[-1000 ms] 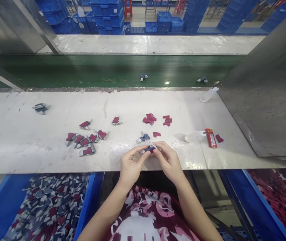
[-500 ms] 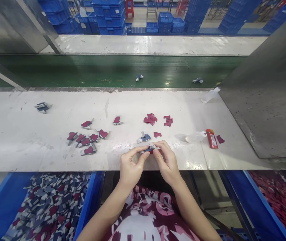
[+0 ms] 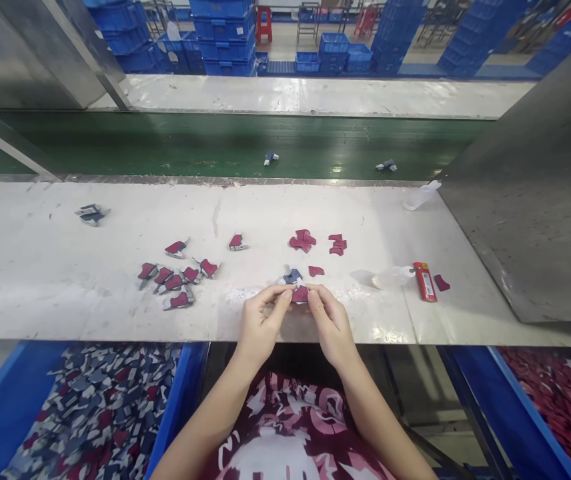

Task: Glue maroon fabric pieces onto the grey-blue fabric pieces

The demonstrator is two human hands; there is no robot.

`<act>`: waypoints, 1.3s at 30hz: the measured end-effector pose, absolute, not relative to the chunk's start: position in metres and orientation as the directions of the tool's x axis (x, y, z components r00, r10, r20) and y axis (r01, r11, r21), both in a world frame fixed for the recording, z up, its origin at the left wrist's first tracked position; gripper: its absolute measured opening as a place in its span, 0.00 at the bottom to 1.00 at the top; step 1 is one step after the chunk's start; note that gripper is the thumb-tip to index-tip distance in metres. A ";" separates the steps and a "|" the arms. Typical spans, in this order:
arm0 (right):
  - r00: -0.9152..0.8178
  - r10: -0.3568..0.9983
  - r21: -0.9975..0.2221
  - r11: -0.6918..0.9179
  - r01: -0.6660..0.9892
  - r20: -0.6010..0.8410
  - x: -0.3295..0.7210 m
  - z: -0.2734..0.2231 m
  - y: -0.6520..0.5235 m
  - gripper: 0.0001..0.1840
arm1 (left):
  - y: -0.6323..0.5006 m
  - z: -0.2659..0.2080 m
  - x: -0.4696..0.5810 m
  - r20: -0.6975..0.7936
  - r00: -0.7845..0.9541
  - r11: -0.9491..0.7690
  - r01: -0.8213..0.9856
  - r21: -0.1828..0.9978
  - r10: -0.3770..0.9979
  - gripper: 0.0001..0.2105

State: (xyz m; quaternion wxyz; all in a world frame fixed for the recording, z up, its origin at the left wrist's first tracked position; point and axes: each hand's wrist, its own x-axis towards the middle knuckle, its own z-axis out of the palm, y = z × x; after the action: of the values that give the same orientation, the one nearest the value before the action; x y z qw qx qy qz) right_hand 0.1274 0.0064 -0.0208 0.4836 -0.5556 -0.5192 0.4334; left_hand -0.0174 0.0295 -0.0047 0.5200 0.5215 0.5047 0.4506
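Between my left hand [image 3: 264, 322] and my right hand [image 3: 330, 323] is a small plastic part with a maroon face [image 3: 300, 295], pinched by thumbs and fingers of both. Its maroon side faces me; the underside is hidden by my fingers. Just beyond it lies a navy and grey part [image 3: 293, 276] without a maroon face. A single maroon piece [image 3: 316, 271] rests to its right. Farther back are two small groups of loose maroon pieces [image 3: 302, 241]. Several assembled parts with maroon faces [image 3: 177, 281] lie together on the left of the white table [image 3: 245, 320].
A green conveyor belt [image 3: 190, 143] carries two small parts. To the right are two translucent bottles [image 3: 393, 277] and a red lighter [image 3: 425, 281]. A metal panel [image 3: 530, 220] bounds the right side. Blue bins [image 3: 178, 393] of parts stand below the front edge.
The held part has been turned so its maroon face shows more fully towards me. On the belt, the two parts have moved left.
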 end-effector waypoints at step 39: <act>-0.027 0.610 -0.521 0.697 0.492 0.792 0.142 -0.011 0.008 0.16 | 0.017 0.025 -0.020 -0.141 0.257 0.180 -0.137 0.974 0.956 0.17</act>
State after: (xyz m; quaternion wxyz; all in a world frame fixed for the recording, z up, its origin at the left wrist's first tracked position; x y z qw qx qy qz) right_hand 0.1417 0.0084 -0.0114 0.5813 -0.3856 -0.7147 0.0509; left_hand -0.0199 0.0173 0.0249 0.6353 0.4743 0.4320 0.4299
